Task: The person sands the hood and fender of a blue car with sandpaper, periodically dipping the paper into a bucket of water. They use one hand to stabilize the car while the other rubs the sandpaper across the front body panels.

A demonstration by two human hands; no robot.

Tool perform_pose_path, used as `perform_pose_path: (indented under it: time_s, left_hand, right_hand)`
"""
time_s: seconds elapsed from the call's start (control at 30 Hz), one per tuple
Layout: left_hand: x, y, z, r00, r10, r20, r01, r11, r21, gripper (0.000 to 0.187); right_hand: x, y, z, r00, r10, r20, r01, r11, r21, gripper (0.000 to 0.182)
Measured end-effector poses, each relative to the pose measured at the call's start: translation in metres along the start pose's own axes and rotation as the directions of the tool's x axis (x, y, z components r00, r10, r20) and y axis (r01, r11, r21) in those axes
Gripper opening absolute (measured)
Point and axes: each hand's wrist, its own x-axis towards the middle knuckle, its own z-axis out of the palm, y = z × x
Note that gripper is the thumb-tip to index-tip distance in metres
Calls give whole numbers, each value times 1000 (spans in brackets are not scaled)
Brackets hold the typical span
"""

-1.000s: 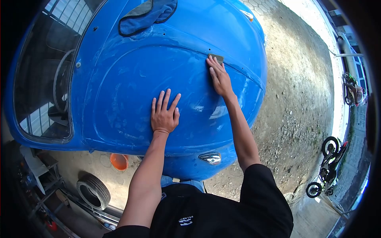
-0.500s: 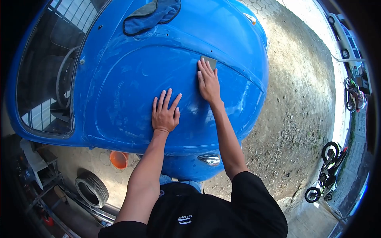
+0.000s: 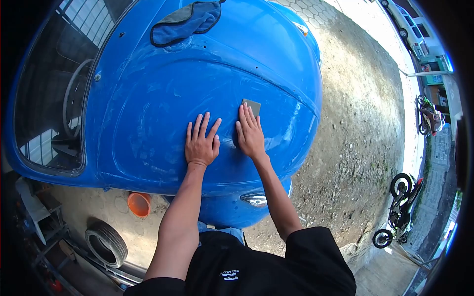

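A blue car hood (image 3: 163, 106) with pale, chalky smears lies under both hands. My left hand (image 3: 200, 147) rests flat on it, fingers spread, holding nothing. To its right, my right hand (image 3: 251, 135) presses a grey-brown piece of sandpaper (image 3: 254, 106) against the hood. The fingers lie extended over the sandpaper, and its far edge sticks out past the fingertips; the part under the palm is hidden. Farther up, near the windshield side, a blue and grey cloth (image 3: 185, 24) lies bunched on the car.
The windshield (image 3: 52, 98) is at the left, and a chrome-trimmed light (image 3: 255, 200) sits on the near fender. An orange bucket (image 3: 139, 204) and a tire (image 3: 106, 245) stand on the floor below left. Gravel ground (image 3: 345, 148) runs along the right, with a motorcycle (image 3: 402, 212) beyond.
My right hand has drawn the sandpaper back toward me across the hood. My left hand stays planted. The whole view has shifted slightly as the head moved.
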Motion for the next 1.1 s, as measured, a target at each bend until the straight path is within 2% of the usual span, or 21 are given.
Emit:
perform_pose_path:
  time_s: [0.1,0.17,0.23,0.3,0.4,0.5,0.63,0.73,0.83,0.97,1.07,1.1]
  left_hand:
    - [1,-1,0,1000,8,-23,-8,1000,11,53]
    - [-1,0,2,1000,4,-27,-4,1000,-2,53]
    - [-2,1,2,1000,4,-13,-4,1000,24,53]
    - [0,-1,3,1000,-3,-3,3,999,35,54]
    - [2,-2,3,1000,-8,-9,8,1000,-28,54]
    - [0,-1,1,1000,-4,-15,4,999,-38,54]
    - [1,0,1,1000,-8,-30,7,999,-45,54]
    - [2,0,2,999,-10,-34,9,999,-41,54]
    - [0,0,2,1000,-7,-24,6,999,-42,54]
    - [0,-1,3,1000,-20,-4,20,998,-59,54]
    - [-1,-1,4,1000,-21,9,21,998,-56,54]
    - [0,-1,3,1000,-18,6,18,998,-52,54]
  right_hand:
    - [86,10,-2,996,35,-80,-33,999,24,57]
    - [89,8,2,995,26,-95,-24,999,26,57]
    - [60,-2,1,997,9,-80,-7,1000,21,57]
    - [-8,-14,8,999,-37,-39,38,999,26,57]
    - [-122,-33,25,991,31,129,-29,999,-14,58]
    - [-122,-40,17,983,56,175,-60,998,20,58]
    - [12,2,5,989,125,-83,-124,992,21,59]
    - [87,36,1,967,203,-157,-201,979,29,59]
    - [43,11,12,975,142,-171,-143,990,2,58]
    - [-115,-37,39,985,170,-6,-170,985,31,59]
    - [-146,-48,33,978,178,109,-181,983,25,60]
    - [-127,-39,30,986,152,71,-153,988,14,59]
